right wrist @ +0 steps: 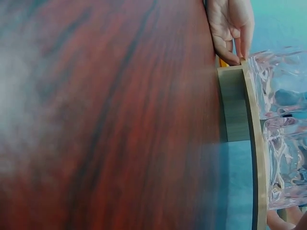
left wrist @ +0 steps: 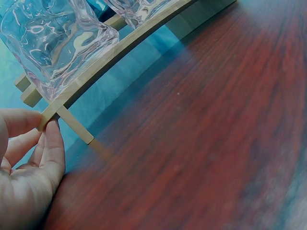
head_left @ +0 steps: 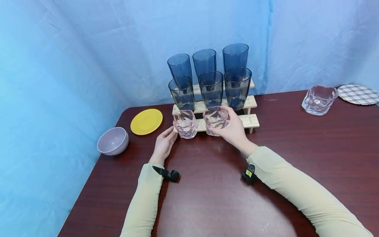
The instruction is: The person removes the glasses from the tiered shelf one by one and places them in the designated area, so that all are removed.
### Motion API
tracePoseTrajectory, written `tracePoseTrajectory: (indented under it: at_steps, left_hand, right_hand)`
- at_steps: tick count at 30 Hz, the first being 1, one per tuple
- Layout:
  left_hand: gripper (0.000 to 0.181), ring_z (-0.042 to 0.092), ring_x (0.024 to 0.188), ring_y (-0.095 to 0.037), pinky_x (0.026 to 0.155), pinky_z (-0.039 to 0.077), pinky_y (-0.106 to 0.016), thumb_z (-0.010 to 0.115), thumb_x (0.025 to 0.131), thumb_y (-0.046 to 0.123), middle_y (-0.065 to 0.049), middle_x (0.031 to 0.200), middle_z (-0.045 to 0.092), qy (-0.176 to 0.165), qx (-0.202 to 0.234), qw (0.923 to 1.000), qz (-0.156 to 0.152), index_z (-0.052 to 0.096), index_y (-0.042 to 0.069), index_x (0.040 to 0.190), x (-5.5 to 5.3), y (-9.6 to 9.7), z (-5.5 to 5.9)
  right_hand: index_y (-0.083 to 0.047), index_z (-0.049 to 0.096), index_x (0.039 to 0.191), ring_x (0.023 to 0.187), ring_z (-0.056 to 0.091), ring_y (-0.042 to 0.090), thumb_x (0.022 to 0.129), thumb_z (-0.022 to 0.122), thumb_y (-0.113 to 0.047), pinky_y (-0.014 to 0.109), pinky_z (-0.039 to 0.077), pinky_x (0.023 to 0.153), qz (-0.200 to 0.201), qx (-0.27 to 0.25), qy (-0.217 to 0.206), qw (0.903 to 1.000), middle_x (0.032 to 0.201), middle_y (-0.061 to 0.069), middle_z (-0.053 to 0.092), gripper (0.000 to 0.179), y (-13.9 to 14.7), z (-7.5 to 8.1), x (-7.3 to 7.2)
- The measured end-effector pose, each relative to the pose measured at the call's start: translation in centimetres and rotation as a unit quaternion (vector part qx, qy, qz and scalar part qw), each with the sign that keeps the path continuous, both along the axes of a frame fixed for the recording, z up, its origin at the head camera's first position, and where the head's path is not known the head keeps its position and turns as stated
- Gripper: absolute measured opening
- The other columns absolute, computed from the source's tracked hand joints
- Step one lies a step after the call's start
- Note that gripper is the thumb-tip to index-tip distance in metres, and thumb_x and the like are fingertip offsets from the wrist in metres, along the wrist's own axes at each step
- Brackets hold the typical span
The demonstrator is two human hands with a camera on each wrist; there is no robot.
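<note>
The right hand point(head_left: 234, 130) holds the right-hand clear tumbler point(head_left: 215, 121) from its right side, thumb low on the near face and fingers round the far side near the rim. The tumbler sits within this grip, upright, its base on the front step of a three-step wooden rack point(head_left: 251, 121). The left hand point(head_left: 164, 146) pinches the left end of that same step between thumb and fingers. The left-hand clear tumbler point(head_left: 186, 125) stands upright on the step, just beside the pinching fingers and near the held tumbler. Behind, six tall blue glasses point(head_left: 211, 89) stand upright, three on the middle step and three on the back step.

The rack stands on a dark red-brown wood-grained table point(head_left: 204, 197), glossy toward the near edge. On the table left of the rack lie a yellow plate point(head_left: 146, 121) and, nearer the edge, a lilac bowl point(head_left: 113, 141). Well to the right, a third clear tumbler point(head_left: 319, 100) stands beside a checked round mat or plate point(head_left: 359, 94); which of the two cannot be determined. Light blue curtain cloth point(head_left: 112, 49) closes off the rear and left side. Both pale sleeves point(head_left: 299, 187) carry a black wrist device at the cuff.
</note>
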State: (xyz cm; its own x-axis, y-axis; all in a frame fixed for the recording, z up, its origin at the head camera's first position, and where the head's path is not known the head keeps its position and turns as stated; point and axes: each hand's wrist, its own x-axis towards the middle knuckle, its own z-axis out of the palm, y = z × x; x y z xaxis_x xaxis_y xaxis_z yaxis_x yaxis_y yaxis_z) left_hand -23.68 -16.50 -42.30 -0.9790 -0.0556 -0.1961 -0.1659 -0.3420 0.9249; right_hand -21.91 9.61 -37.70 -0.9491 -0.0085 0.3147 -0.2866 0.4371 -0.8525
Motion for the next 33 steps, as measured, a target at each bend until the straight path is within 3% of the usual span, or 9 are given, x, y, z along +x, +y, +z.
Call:
tracePoseTrajectory:
  at_steps: [15,28,33]
  left_hand:
    - [0.044,0.058,0.093,-0.002,0.083,0.049,-0.013,0.045,0.097,-0.003,-0.021,0.143,0.04,0.005,-0.005,1.0,-0.001,0.038,-0.005,0.141,0.1,0.0,-0.1]
    - [0.045,0.059,0.093,-0.002,0.082,0.049,-0.013,0.044,0.097,-0.003,-0.022,0.144,0.039,0.01,-0.001,0.9999,-0.004,0.037,-0.006,0.141,0.2,0.0,-0.2]
    - [0.045,0.058,0.094,-0.002,0.082,0.049,-0.013,0.044,0.097,-0.003,-0.022,0.144,0.038,0.013,0.0,0.9999,-0.005,0.036,-0.006,0.141,0.2,0.0,-0.1]
  right_hand:
    - [-0.012,0.045,0.137,0.115,0.056,0.035,0.065,0.087,-0.02,0.049,0.05,0.092,-0.002,0.0,0.004,1.0,0.134,0.014,0.052,0.084,0.5,0.4,0.8]
    - [-0.006,0.045,0.135,0.119,0.052,0.036,0.065,0.086,-0.01,0.051,0.045,0.098,0.021,-0.032,0.022,0.999,0.132,0.017,0.051,0.081,2.2,2.1,1.9]
    - [-0.008,0.047,0.135,0.117,0.054,0.036,0.066,0.086,-0.012,0.052,0.046,0.097,0.011,-0.023,0.035,0.9991,0.129,0.016,0.054,0.079,3.3,2.8,2.5]
